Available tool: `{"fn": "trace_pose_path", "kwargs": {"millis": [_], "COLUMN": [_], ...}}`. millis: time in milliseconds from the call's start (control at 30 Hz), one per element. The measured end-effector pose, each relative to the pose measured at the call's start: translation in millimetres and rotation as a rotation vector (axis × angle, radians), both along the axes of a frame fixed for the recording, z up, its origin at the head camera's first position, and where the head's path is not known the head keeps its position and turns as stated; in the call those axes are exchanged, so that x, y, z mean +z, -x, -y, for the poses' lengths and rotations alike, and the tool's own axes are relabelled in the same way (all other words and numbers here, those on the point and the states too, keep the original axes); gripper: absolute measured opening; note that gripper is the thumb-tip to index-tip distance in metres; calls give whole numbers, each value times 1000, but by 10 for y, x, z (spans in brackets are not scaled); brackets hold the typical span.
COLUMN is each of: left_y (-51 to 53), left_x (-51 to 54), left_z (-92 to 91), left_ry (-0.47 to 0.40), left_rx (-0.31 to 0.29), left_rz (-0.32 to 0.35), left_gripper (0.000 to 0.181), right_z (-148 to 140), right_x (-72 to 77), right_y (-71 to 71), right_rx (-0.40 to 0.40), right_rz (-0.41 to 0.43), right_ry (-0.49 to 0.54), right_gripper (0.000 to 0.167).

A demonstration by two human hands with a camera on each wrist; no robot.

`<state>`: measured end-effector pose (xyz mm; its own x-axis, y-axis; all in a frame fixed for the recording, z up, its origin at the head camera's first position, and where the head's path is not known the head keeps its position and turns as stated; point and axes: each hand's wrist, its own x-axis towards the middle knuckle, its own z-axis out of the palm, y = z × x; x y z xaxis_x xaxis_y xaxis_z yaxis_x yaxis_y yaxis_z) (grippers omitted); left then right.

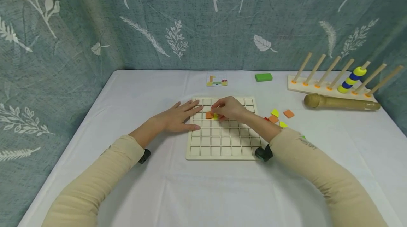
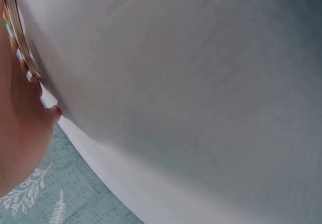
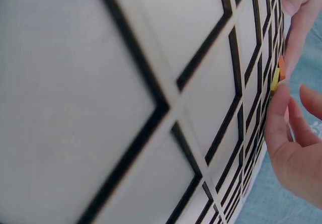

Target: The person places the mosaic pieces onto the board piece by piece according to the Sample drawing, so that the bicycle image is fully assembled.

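A pale square grid board (image 1: 220,152) lies on the table. My left hand (image 1: 178,116) rests flat along the board's left edge, fingers spread and their tips on the board. In the left wrist view only part of that hand (image 2: 22,113) shows. Over the board's upper middle, my right hand (image 1: 231,108) has its curled fingertips at a small yellow tile (image 3: 275,81), which it appears to pinch. Directly left of it on the grid is an orange tile (image 1: 208,115). The right hand's fingers partly cover both tiles.
Several loose tiles, orange (image 1: 288,114) and yellow (image 1: 275,113) among them, lie right of the board. Behind it are a pattern card (image 1: 217,79) and a green block (image 1: 263,77). A peg stand (image 1: 294,85) and wooden cylinder (image 1: 343,102) occupy the far right.
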<state>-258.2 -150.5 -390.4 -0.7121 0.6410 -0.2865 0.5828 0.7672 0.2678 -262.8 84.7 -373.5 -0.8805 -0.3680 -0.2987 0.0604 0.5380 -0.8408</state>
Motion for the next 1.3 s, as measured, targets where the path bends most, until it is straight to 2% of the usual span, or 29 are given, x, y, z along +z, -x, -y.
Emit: {"fn": "trace_pose_path", "kwargs": {"millis": [333,533,667,867,1100,1300], "left_y": [13,17,10,11,10,9], "left_x": [-9,-6,2,-22,-39,-33], "left_z": [13,7,3,6,22,17], "left_ry": [11,19,23,18,10,6], "left_rx": [-4,-2,0,-2,11,1], "left_rz": [5,2,1,-7,-6,-8], "left_gripper": [82,83,82,83,84,83], "right_z": [29,12,0,-36,-164,-417], "right_x": [60,96,94,51,15,44], "right_y": [28,37,43,74,115,134], "right_rx": [55,81,89,83,92,106], "right_rz": [55,68,69,114,144,178], "right_ry": [-20,8,17,44,101,164], "right_gripper": [31,32,32,34,40,45]}}
